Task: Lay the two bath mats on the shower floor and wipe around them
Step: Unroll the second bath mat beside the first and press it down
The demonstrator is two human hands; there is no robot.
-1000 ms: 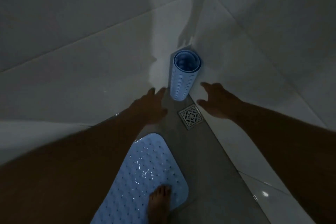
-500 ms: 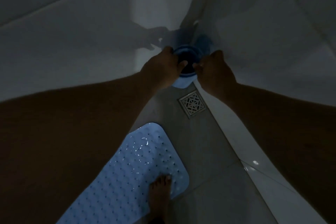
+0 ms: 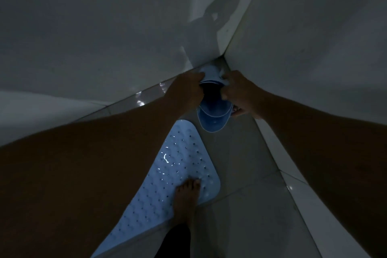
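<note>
A light blue bath mat (image 3: 167,178) with small holes lies flat on the grey shower floor (image 3: 240,174). My bare foot (image 3: 186,199) stands on its near right corner. A second, darker blue mat (image 3: 213,115), still rolled, is tipped toward me in the far corner, its open end facing the camera. My left hand (image 3: 186,92) grips the roll's left side. My right hand (image 3: 240,92) grips its right side. The roll hides the floor drain.
Two pale tiled walls (image 3: 104,37) meet in the corner just behind the roll. A white raised ledge (image 3: 293,176) runs along the right edge of the floor. The light is dim.
Both hands reached the upright roll in the corner, closed on it, and have tilted and drawn it toward me, over the drain. The camera has tipped downward.
</note>
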